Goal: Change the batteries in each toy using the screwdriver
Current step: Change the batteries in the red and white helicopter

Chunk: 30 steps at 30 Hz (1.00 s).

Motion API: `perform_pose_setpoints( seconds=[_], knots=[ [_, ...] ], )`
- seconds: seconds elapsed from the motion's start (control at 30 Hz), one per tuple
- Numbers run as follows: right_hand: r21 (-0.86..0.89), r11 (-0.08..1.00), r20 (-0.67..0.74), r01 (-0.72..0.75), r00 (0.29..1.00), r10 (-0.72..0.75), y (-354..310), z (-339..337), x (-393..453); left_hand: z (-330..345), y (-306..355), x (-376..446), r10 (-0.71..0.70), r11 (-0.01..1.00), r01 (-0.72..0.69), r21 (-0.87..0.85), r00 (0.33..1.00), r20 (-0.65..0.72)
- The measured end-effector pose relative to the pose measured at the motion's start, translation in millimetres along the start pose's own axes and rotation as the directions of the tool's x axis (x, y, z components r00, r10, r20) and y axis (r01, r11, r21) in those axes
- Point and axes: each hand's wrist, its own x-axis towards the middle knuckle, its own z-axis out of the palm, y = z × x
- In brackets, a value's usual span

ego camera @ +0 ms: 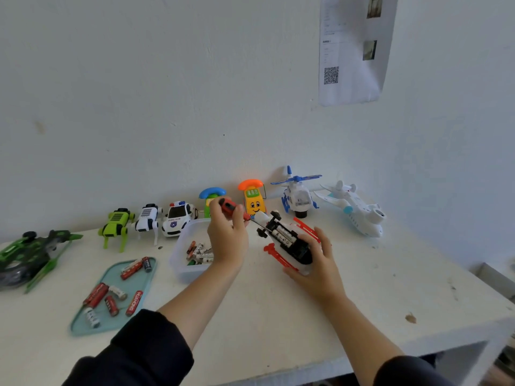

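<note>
1. Gripping a red-handled screwdriver (233, 212), the left hand (227, 240) is curling its fingers and thumb round the handle, with the thin shaft slanting down to the right toward the toy in the other hand.
2. The right hand (317, 263) is cradling an upturned toy helicopter (289, 242) with red skids just above the white table (278, 316), its fingers wrapping round the far side and the thumb lying along the near side.
3. The helicopter's belly is facing up with the battery bay uncovered, and batteries are sitting inside it.
4. The screwdriver tip is sitting near the tail end of the bay; whether it is touching a screw cannot be told.
5. A clear plastic tub (178, 263) is standing just left of the left wrist, holding a loose heap of batteries.
6. A pale blue tray (80, 327) is lying at the front left, carrying mostly red batteries scattered flat.
7. Along the wall a row of toys is waiting: a green and black flying toy (28, 256) at the far left, then a green robot dog (117, 222), a white robot dog (147, 218), a police car (178, 217), a blue-topped phone (210, 197) partly hidden by the left hand, an orange-topped yellow phone (253, 200), a blue and white helicopter (296, 195), and a white aeroplane (354, 208).
8. A printed sheet (354, 48) with a square code is hanging on the wall, upper right.
</note>
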Motion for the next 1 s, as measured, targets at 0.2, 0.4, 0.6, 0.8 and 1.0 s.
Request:
perform_pose_setpoints(
  seconds=[0.2,0.4,0.6,0.8,1.0],
  knots=[
    [-0.007,1.0,-0.027,0.014,1.0,-0.014,3.0,2.3,-1.4,0.9,0.2,-13.1,0.305,0.95,-0.311,0.029,0.945,0.12],
    [-0.01,0.999,-0.053,0.034,0.998,-0.034,8.4,4.0,-1.2,9.4,-9.7,19.2,-0.505,0.843,0.469,-0.265,0.859,-0.084],
    [-0.034,0.999,-0.021,0.021,1.0,-0.021,5.4,3.6,-1.5,3.3,-25.5,30.8,-0.858,0.414,0.75,-0.517,0.511,0.053],
    [-0.09,0.996,-0.053,-0.02,0.998,0.016,7.2,5.1,-1.5,7.4,14.7,31.9,-0.142,0.949,0.103,-0.298,0.983,-0.114],
    [-0.257,0.957,-0.033,-0.132,0.991,0.127,6.2,0.6,-0.6,14.0,-2.5,15.3,0.435,0.571,-0.783,0.247,0.544,0.717]
  ],
)
